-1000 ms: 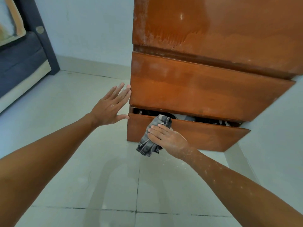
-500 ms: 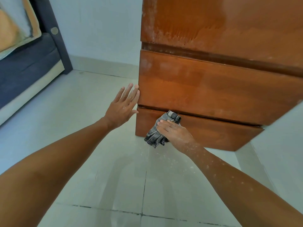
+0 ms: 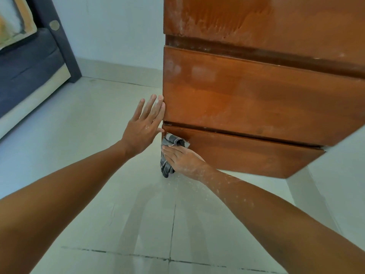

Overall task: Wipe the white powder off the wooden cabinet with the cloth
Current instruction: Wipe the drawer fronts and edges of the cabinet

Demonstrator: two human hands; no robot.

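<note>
The tall reddish-brown wooden cabinet (image 3: 256,99) is being viewed from above, occupying the frame from 12 o'clock round to 4 o'clock. The crumpled grey checked cloth (image 3: 168,155) is being pressed against the left end of the cabinet's lowest drawer front (image 3: 246,153), just right of frame centre, with its loose end hanging down toward the pale tiled floor (image 3: 118,204).

The right hand (image 3: 182,158) is being laid flat over the cloth with fingers extended, not clenched; the cloth is being pinned between palm and wood, presumably so that a broad contact patch is presented to the surface. The hand and forearm are being shown dusted with white powder.

The left hand (image 3: 145,123) is being held open with nothing in its grip, at 11 o'clock from the cloth. Its fingertips are being rested against the left edge of the middle drawer front (image 3: 256,95), probably to steady the body and the cabinet while wiping pressure is being applied.

White powder residue (image 3: 189,20) is being seen on the upper panel at 12 o'clock, and faintly on the middle drawer front. Specks are also being seen on the floor beneath the cloth. The task is therefore being judged as partly complete, with upper surfaces remaining.
</note>
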